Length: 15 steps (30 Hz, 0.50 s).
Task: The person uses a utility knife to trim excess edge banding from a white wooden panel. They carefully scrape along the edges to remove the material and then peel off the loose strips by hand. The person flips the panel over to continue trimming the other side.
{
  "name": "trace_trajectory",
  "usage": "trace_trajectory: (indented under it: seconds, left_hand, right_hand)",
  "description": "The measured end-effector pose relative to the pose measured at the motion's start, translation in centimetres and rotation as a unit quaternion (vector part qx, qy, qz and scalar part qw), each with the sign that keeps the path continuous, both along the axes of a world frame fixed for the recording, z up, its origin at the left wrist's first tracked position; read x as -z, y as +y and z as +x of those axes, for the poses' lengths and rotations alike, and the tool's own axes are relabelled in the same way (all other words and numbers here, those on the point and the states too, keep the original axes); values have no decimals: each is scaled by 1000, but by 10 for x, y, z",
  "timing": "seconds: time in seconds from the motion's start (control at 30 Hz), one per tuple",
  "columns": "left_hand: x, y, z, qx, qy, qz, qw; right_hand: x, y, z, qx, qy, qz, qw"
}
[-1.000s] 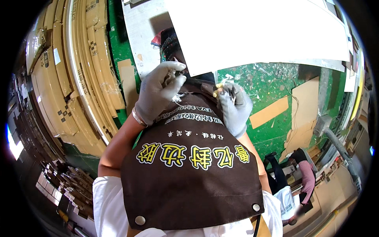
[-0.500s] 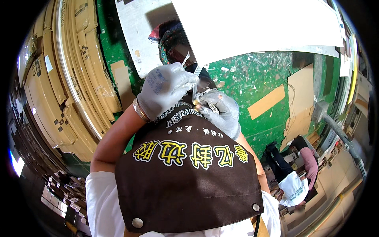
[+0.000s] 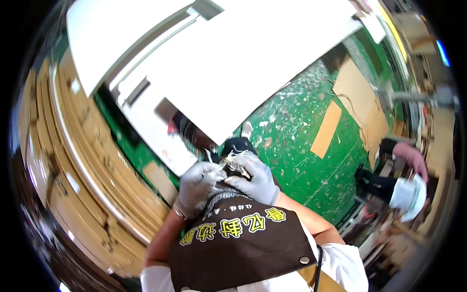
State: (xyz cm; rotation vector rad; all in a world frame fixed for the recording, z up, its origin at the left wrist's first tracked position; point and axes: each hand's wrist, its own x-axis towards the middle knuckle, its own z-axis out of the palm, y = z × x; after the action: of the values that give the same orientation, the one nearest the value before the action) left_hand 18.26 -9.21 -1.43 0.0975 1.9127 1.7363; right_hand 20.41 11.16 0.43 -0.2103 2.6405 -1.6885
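Both hands wear pale grey work gloves and meet in front of my dark brown apron point(image 3: 233, 253). My left hand point(image 3: 197, 184) is closed, its fingertips pinching a whitish, translucent stringy strip point(image 3: 220, 171). Close beside it, my right hand point(image 3: 258, 181) is curled, with thumb and fingers bent toward the left fingertips. Pale frayed shreds stick up around the right fingertips, and a dark gap shows between thumb and fingers. Blur hides exactly what the right fingers grip. Beyond the hands, a large white panel point(image 3: 233, 68) reaches close to them.
Stacked brown cardboard packages point(image 3: 87, 160) line the left side. The green floor point(image 3: 292, 126) carries scattered scraps and a flat cardboard strip point(image 3: 326, 129). A larger cardboard sheet point(image 3: 360, 97) lies farther right. Another person point(image 3: 406, 192) in a white top bends over at right.
The view has swung, so the white panels fill more of the top and my hands appear lower. My hands stay close together; the right one has turned, its thumb and fingers now facing the left.
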Motion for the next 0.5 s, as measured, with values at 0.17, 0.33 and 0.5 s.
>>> trace_trajectory:
  seconds: [0.17,0.33,0.5]
  left_hand:
    - [-21,61,-19,114,-86,164,976]
    - [-32,126,-25,167,79,60,981]
    - [-50,157,-74,39,258,-134,956]
  right_hand:
    - [0,34,8,80,-70,-31,994]
    - [-1,123,19,106,-13,15,994]
    - [24,279,85,442,-115,-99,884]
